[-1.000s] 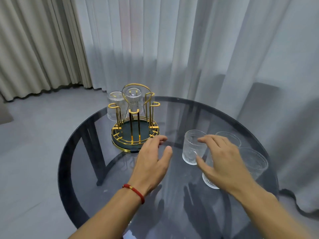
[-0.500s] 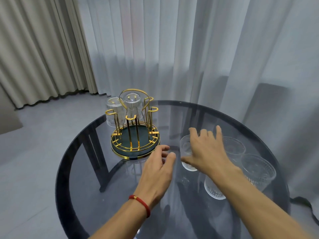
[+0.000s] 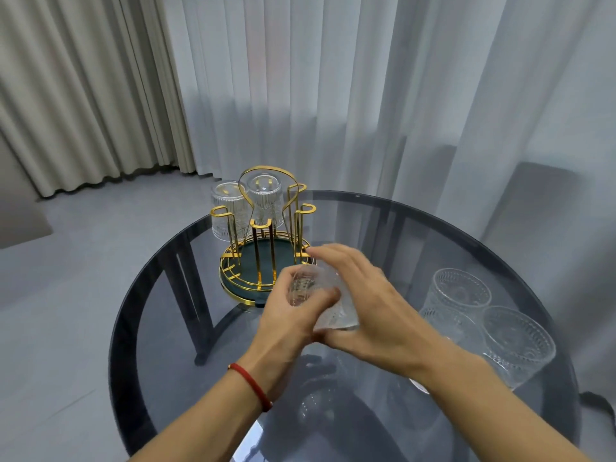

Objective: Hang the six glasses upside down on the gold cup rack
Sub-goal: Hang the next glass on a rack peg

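Glass tumbler [image 3: 320, 298] sits between both hands, lifted above the desk [image 3: 383, 225] just in front of the gold cup rack [image 3: 263, 248] — blurred, so its tilt and which end is up can't be told. Left hand [image 3: 286, 328] comes in from bottom centre, palm turned right, fingers curled round the tumbler's left side; red cord bracelet [image 3: 250, 385] on the wrist. Right hand [image 3: 370, 311] crosses from lower right w/ fingers stretched over the tumbler's top and far side, thumb underneath. Both hands grip it.

Two glasses [image 3: 248, 208] hang upside down on the rack's far pegs, partly behind the gold wire. Upright glasses on the desk at right: two [image 3: 486, 321] show clearly — another's rim [image 3: 418, 385] peeks below the right forearm, rest hidden.
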`<action>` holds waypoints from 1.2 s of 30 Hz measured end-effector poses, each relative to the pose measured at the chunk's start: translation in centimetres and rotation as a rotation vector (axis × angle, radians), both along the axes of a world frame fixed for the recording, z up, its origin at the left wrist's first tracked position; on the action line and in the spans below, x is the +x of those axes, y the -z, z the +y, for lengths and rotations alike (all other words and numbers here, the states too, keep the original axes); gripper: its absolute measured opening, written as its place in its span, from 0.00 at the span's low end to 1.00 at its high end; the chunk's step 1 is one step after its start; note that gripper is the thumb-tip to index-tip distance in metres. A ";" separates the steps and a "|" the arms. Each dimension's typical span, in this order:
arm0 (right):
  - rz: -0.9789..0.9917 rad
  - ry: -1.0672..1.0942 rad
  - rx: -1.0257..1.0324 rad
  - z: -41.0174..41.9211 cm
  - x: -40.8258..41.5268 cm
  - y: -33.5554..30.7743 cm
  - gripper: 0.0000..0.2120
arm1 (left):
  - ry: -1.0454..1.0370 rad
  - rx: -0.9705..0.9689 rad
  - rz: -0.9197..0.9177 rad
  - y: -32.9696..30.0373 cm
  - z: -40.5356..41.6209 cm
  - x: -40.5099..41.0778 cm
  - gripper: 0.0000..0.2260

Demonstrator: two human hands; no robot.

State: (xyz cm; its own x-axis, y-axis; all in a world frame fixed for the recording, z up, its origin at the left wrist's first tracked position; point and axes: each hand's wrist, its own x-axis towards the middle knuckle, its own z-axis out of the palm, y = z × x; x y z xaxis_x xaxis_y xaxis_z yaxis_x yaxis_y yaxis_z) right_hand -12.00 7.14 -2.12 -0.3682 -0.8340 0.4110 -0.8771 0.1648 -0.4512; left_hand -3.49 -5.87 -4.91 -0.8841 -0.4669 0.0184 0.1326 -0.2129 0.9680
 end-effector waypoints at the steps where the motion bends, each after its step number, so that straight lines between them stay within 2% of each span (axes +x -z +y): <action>1: -0.082 0.053 -0.036 0.2 -0.2 0.0 0.42 | -0.003 0.061 0.028 -0.2 -0.4 0.0 0.21; 3: -0.329 0.158 -0.067 0.6 -0.5 0.2 0.37 | 0.034 0.153 0.093 -0.6 -1.4 0.2 0.23; 5: -0.620 0.170 -0.087 0.5 -0.3 0.6 0.32 | 0.064 0.199 0.108 -0.7 -1.8 0.4 0.25; 6: -0.704 0.168 -0.094 0.3 0.0 0.9 0.30 | 0.068 0.213 0.108 -0.5 -1.9 0.4 0.27; 9: -0.758 0.182 -0.166 -0.3 0.0 1.7 0.28 | 0.096 0.222 0.111 0.2 -2.3 0.3 0.28; 10: -0.767 0.193 -0.209 -0.4 -0.1 1.6 0.28 | 0.095 0.154 0.092 0.3 -2.5 0.3 0.28; 12: -0.733 0.245 -0.296 -0.3 -0.7 1.1 0.26 | 0.037 -0.167 -0.035 0.6 -3.1 0.1 0.29; 14: -0.671 0.336 -0.385 -0.4 -2.2 0.1 0.25 | -0.104 -0.564 -0.229 1.7 -4.1 -0.1 0.28; 16: -0.653 0.439 -0.479 -0.6 -4.4 -1.1 0.26 | -0.160 -0.933 -0.444 3.3 -5.0 -0.5 0.27; 18: -0.674 0.503 -0.549 -1.7 -7.1 -2.5 0.26 | -0.153 -1.156 -0.645 4.4 -5.5 -0.9 0.31; 20: -0.712 0.535 -0.594 -3.5 -9.6 -4.1 0.27 | -0.153 -1.212 -0.734 5.0 -5.9 -1.2 0.36; 22: -0.741 0.550 -0.599 -5.8 -11.7 -5.7 0.34 | -0.138 -1.231 -0.744 5.8 -6.2 -1.5 0.37; 25: -0.606 0.611 -0.480 -8.7 -14.0 -7.8 0.43 | -0.120 -1.293 -0.772 7.3 -6.3 -1.6 0.36; 30: -0.416 0.565 -0.320 -11.9 -15.8 -9.5 0.44 | -0.182 -1.435 -0.734 9.4 -6.5 -1.4 0.34; 36: -0.299 0.435 -0.069 -14.2 -17.0 -9.6 0.43 | -0.227 -1.447 -0.660 10.4 -6.6 -1.1 0.34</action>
State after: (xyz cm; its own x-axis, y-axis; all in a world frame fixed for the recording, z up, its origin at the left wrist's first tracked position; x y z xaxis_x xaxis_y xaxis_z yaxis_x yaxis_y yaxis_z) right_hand -29.00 -7.03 7.48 -0.7834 -0.5530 0.2838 -0.5659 0.4457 -0.6936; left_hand -4.59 -12.44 -15.29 -0.8344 -0.5131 0.2011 -0.4700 0.8531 0.2265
